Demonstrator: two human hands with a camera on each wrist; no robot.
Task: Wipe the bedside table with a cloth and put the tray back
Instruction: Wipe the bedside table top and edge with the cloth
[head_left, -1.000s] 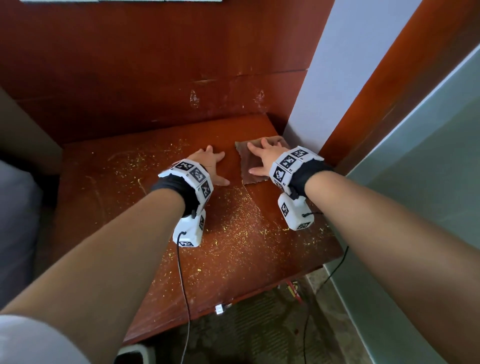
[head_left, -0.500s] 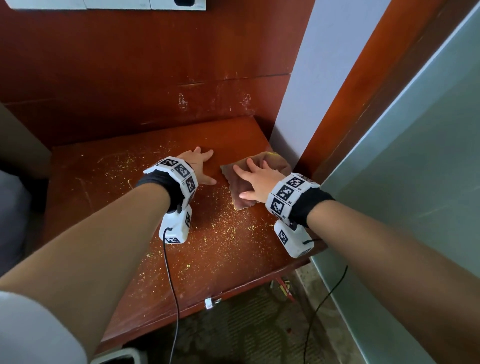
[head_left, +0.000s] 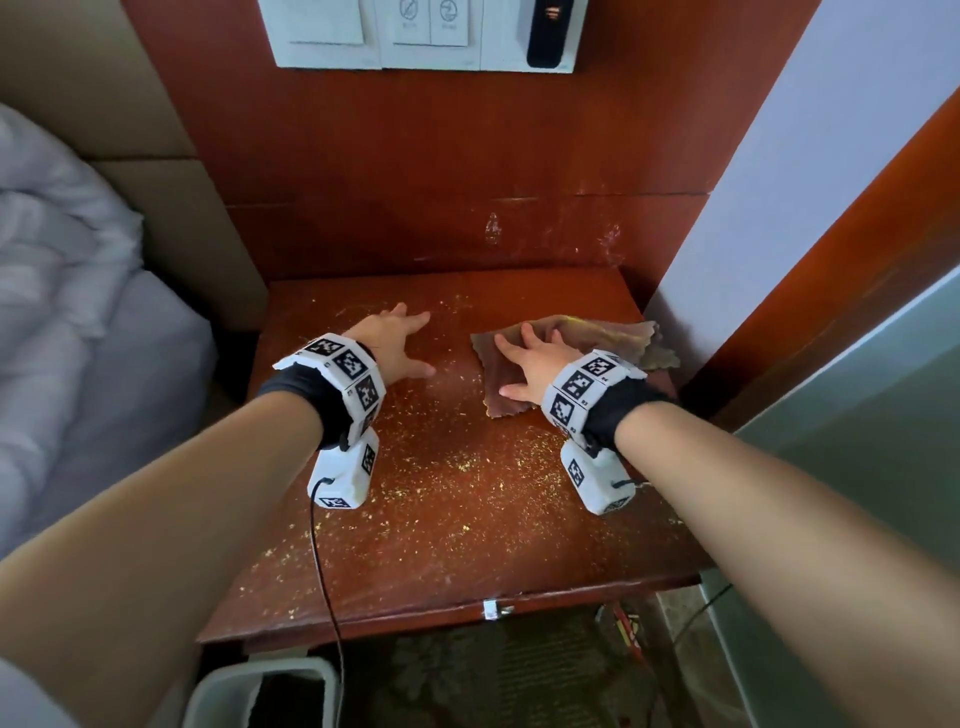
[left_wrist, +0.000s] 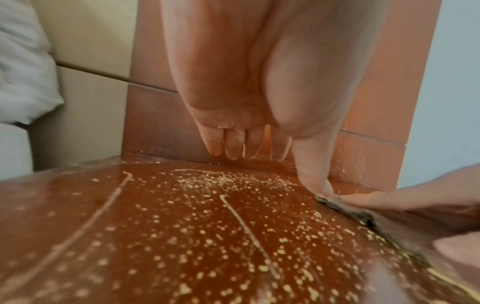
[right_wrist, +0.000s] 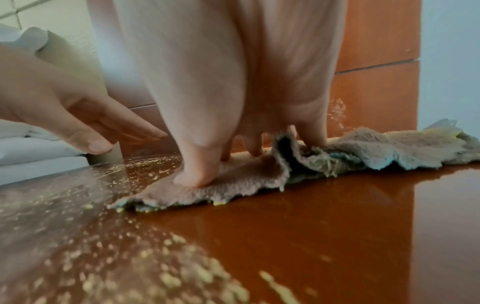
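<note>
On the crumb-strewn counter (head_left: 457, 525) (bed (head_left: 78, 312) leftward), left hand (head_left: 392, 345) lies flat, fingers spread; right hand (head_left: 535, 364) presses flat the cloth (head_left: 597, 338) stretched toward the white wall (head_left: 779, 156)

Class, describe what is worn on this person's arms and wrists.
Each wrist carries a white band of square black-and-white markers over a black cuff, with a white camera block beneath. A black cable trails from the left one. Forearms are bare.

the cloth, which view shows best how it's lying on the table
The right wrist view: the cloth fills the middle, flat under the right hand and bunched towards the wall. The head view shows its whole outline from above. The left wrist view catches only a dark edge.
</note>
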